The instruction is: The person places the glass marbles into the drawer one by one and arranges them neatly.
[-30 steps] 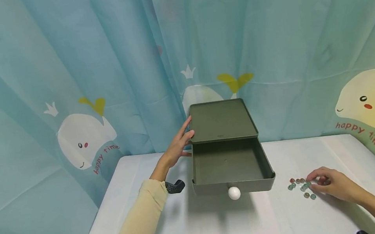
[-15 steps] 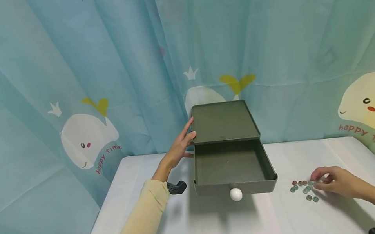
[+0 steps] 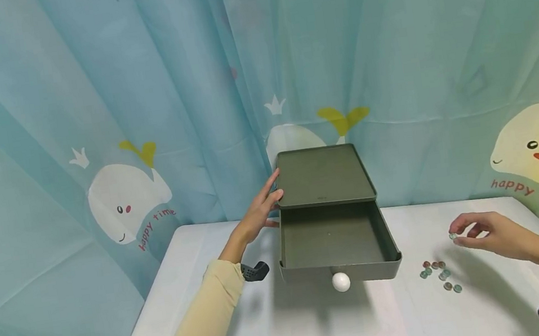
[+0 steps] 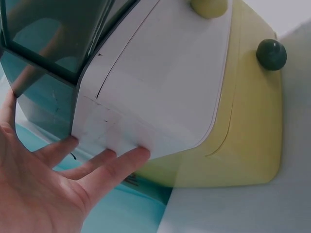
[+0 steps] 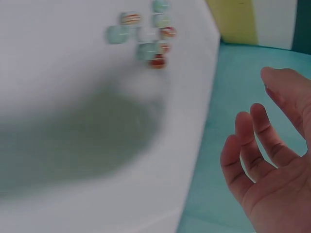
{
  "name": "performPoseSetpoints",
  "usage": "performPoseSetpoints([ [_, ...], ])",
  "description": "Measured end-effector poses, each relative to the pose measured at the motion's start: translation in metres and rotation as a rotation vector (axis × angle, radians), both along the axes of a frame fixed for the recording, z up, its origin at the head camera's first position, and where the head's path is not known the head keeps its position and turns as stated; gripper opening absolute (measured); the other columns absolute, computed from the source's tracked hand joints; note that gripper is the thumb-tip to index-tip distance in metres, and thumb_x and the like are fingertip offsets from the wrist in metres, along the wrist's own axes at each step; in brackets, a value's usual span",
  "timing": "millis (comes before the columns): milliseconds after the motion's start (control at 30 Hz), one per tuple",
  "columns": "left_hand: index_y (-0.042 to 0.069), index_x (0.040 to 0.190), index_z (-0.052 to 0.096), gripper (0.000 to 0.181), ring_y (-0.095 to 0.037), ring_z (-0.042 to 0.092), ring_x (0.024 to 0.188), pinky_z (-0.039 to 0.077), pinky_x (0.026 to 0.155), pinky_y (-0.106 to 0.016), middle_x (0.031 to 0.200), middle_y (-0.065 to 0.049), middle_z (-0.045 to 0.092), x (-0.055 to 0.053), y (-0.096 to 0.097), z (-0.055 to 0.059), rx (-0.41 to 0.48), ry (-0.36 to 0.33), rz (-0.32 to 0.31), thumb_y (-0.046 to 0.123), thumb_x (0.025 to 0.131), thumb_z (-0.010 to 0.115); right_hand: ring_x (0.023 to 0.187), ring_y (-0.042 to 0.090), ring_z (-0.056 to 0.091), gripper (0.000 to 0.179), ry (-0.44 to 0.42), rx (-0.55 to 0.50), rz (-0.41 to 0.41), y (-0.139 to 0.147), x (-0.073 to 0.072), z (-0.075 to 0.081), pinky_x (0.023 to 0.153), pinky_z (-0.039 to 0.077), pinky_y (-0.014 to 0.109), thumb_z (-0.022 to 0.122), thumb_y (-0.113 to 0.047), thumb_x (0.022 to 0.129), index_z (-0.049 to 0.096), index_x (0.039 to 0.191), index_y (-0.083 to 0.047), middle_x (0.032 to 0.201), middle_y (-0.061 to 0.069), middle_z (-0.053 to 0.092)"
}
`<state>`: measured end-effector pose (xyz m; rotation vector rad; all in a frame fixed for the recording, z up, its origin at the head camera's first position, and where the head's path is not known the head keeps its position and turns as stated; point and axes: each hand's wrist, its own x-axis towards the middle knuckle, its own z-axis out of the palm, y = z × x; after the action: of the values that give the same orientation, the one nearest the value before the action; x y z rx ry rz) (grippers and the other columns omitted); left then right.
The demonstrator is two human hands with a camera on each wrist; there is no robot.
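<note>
A stacked drawer unit (image 3: 324,175) has a dark green top drawer (image 3: 332,242) pulled out, with a white knob (image 3: 341,281). My left hand (image 3: 255,215) rests against the unit's left side, fingers spread and fairly straight. In the left wrist view its fingertips touch the side of the white middle drawer (image 4: 160,82) and the green one. At the right, my right hand (image 3: 500,234) pinches a pale glass marble (image 3: 453,236) between thumb and index finger, raised above the table. Several other marbles (image 3: 457,288), greenish and red-striped, lie loosely grouped on the table below it.
Beneath the white drawer sits a yellow drawer (image 4: 255,121) with a dark green knob (image 4: 271,54). A light table (image 3: 322,334) bears the unit. Behind it hangs a blue-green curtain (image 3: 177,89) printed with whales.
My right hand has lifted a marble from the group, moving up and slightly right with it. My left hand stays at the unit's side; the head view has shifted slightly.
</note>
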<state>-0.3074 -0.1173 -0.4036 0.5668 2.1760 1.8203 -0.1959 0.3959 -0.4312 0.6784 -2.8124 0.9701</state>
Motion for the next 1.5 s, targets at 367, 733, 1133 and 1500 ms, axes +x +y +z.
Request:
performPoseSetpoints([
  [367, 0.059, 0.157, 0.02, 0.061, -0.049, 0.036, 0.144, 0.05, 0.095, -0.066, 0.17, 0.001, 0.014, 0.002, -0.001, -0.001, -0.008, -0.007, 0.005, 0.054, 0.103, 0.046, 0.083, 0.004, 0.064, 0.014, -0.003, 0.018, -0.058, -0.012, -0.014, 0.053, 0.064, 0.048, 0.026, 0.078, -0.014, 0.092, 0.073, 0.104, -0.021, 0.099, -0.01, 0.071],
  [733, 0.059, 0.157, 0.02, 0.062, -0.05, 0.036, 0.143, 0.05, 0.094, -0.066, 0.17, 0.002, 0.014, 0.0, 0.0, 0.0, -0.006, -0.002, 0.007, 0.055, 0.102, 0.046, 0.086, 0.005, 0.064, 0.014, 0.039, -0.022, -0.044, -0.024, -0.03, 0.092, 0.068, 0.048, 0.022, 0.078, -0.011, 0.091, 0.074, 0.104, -0.017, 0.105, -0.013, 0.07],
  [1133, 0.06, 0.157, 0.02, 0.061, -0.05, 0.036, 0.143, 0.05, 0.094, -0.066, 0.17, 0.002, 0.014, 0.001, 0.0, 0.0, -0.014, 0.003, 0.01, 0.055, 0.102, 0.046, 0.084, 0.008, 0.064, 0.015, 0.037, -0.024, 0.006, -0.042, -0.04, 0.125, 0.063, 0.048, 0.025, 0.078, -0.01, 0.092, 0.074, 0.106, -0.015, 0.101, -0.007, 0.07],
  [1500, 0.06, 0.157, 0.019, 0.061, -0.049, 0.037, 0.142, 0.05, 0.094, -0.066, 0.17, 0.0, 0.015, 0.001, 0.0, 0.0, -0.016, 0.006, 0.005, 0.055, 0.102, 0.045, 0.084, 0.012, 0.065, 0.016, -0.001, 0.007, 0.076, -0.066, -0.049, 0.155, 0.069, 0.051, 0.022, 0.078, -0.011, 0.092, 0.073, 0.107, -0.015, 0.1, 0.0, 0.07],
])
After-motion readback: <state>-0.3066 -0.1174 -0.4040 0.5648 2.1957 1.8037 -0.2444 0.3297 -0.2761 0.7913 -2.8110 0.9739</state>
